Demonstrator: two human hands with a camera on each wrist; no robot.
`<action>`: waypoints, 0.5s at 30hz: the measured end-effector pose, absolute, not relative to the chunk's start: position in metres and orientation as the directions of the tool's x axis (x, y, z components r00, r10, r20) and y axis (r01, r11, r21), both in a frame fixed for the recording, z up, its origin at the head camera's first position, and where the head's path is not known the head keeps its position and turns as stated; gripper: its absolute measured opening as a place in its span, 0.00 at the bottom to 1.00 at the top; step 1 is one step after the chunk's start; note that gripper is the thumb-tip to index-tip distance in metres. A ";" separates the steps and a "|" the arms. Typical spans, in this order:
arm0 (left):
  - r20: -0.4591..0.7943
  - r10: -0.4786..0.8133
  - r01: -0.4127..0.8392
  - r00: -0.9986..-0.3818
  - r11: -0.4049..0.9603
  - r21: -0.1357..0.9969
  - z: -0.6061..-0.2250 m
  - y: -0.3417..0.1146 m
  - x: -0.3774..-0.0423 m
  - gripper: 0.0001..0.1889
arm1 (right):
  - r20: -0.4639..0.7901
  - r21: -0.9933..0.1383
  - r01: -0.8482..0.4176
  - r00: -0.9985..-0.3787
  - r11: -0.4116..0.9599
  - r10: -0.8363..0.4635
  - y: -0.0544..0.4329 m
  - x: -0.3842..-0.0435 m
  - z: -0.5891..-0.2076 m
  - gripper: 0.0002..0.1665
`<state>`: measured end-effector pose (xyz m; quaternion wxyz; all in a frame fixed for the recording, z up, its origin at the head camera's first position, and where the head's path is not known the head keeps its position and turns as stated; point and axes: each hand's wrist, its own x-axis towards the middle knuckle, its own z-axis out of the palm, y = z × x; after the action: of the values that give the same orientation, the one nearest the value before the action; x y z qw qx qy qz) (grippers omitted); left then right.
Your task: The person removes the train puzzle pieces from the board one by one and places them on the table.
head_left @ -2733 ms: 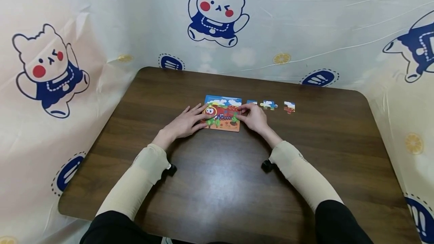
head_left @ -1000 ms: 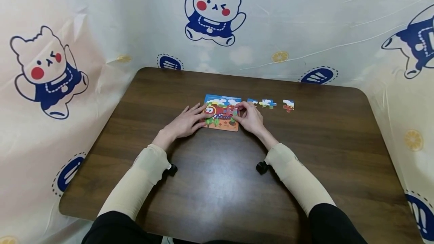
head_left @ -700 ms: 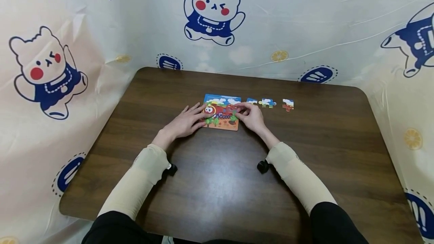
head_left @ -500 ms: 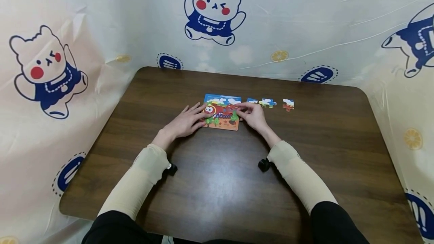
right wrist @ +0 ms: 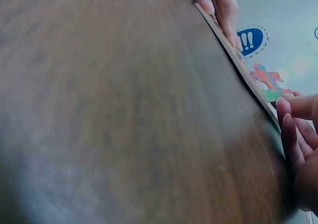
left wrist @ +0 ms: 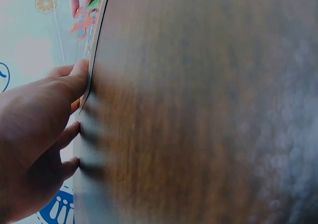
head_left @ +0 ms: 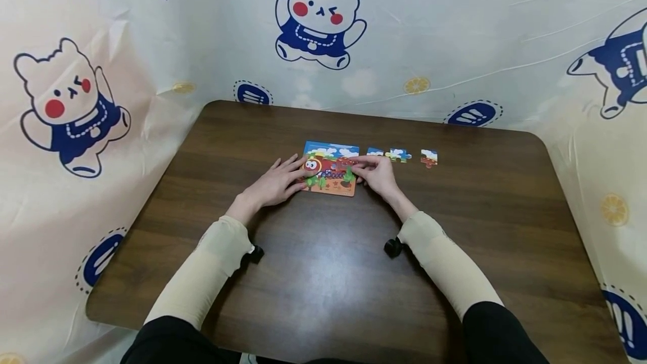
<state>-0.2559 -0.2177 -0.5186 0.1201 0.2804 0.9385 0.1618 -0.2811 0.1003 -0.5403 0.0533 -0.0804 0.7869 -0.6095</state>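
Note:
A jigsaw puzzle board point(head_left: 331, 185) with a red train, clouds and green cacti lies flat on the table. My left hand point(head_left: 275, 183) rests on its left side with spread fingers, the thumb at the near edge in the left wrist view. At the board's right side my right hand point(head_left: 378, 176) pinches a puzzle piece point(right wrist: 268, 80) between thumb and fingers. That piece, red and green with blue bits, stands tilted up over the board in the right wrist view. In the left wrist view, the same piece point(left wrist: 83, 25) shows below the right fingertips.
To the right of the board lie loose puzzle pieces: a blue-and-white one point(head_left: 375, 151) partly behind the right hand, a blue-green one point(head_left: 398, 155) and a red-and-white one point(head_left: 429, 157). The brown wooden table point(head_left: 323, 274) meets a printed curtain point(head_left: 394, 32) at the back.
My right hand has shifted slightly about the board's right side, and the pinched piece has tilted differently over it. My left hand keeps its place on the board.

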 end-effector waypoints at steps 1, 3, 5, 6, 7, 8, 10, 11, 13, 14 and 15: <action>-0.135 0.565 0.487 -0.814 0.791 0.372 -0.518 -0.218 -0.256 0.28 | 0.013 -0.971 -0.059 -0.981 0.232 -0.195 0.100 -0.281 -0.541 0.15; -0.133 0.564 0.487 -0.815 0.790 0.372 -0.518 -0.218 -0.255 0.27 | 0.010 -0.976 -0.053 -0.980 0.213 -0.200 0.100 -0.282 -0.541 0.15; -0.130 0.564 0.487 -0.816 0.790 0.371 -0.518 -0.218 -0.255 0.27 | 0.005 -0.978 -0.047 -0.979 0.202 -0.202 0.101 -0.283 -0.542 0.15; -0.129 0.564 0.487 -0.816 0.790 0.372 -0.518 -0.218 -0.255 0.27 | 0.000 -0.980 -0.040 -0.980 0.196 -0.200 0.101 -0.283 -0.542 0.15; -0.128 0.564 0.488 -0.816 0.790 0.370 -0.519 -0.218 -0.256 0.27 | -0.006 -0.981 -0.033 -0.980 0.192 -0.198 0.102 -0.283 -0.542 0.15; -0.129 0.565 0.489 -0.815 0.790 0.370 -0.519 -0.218 -0.256 0.27 | -0.013 -0.982 -0.024 -0.981 0.190 -0.196 0.102 -0.283 -0.542 0.14; -0.131 0.565 0.490 -0.814 0.791 0.366 -0.519 -0.218 -0.256 0.27 | -0.027 -0.984 -0.007 -0.981 0.180 -0.191 0.103 -0.282 -0.541 0.14; -0.132 0.566 0.490 -0.814 0.791 0.366 -0.519 -0.218 -0.256 0.27 | -0.035 -0.985 0.002 -0.982 0.172 -0.188 0.103 -0.282 -0.540 0.14; -0.135 0.566 0.490 -0.814 0.791 0.366 -0.519 -0.217 -0.255 0.28 | -0.040 -0.987 0.010 -0.981 0.160 -0.189 0.104 -0.281 -0.539 0.13; -0.135 0.565 0.489 -0.814 0.791 0.367 -0.518 -0.217 -0.255 0.28 | -0.041 -0.988 0.011 -0.981 0.156 -0.191 0.104 -0.280 -0.539 0.13; -0.136 0.564 0.487 -0.815 0.792 0.367 -0.518 -0.217 -0.255 0.28 | -0.039 -0.989 0.010 -0.980 0.151 -0.193 0.105 -0.280 -0.539 0.12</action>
<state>-0.2548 -0.2170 -0.5180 0.1198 0.2799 0.9390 0.1596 -0.2801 0.1049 -0.5387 0.0783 -0.0608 0.7545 -0.6488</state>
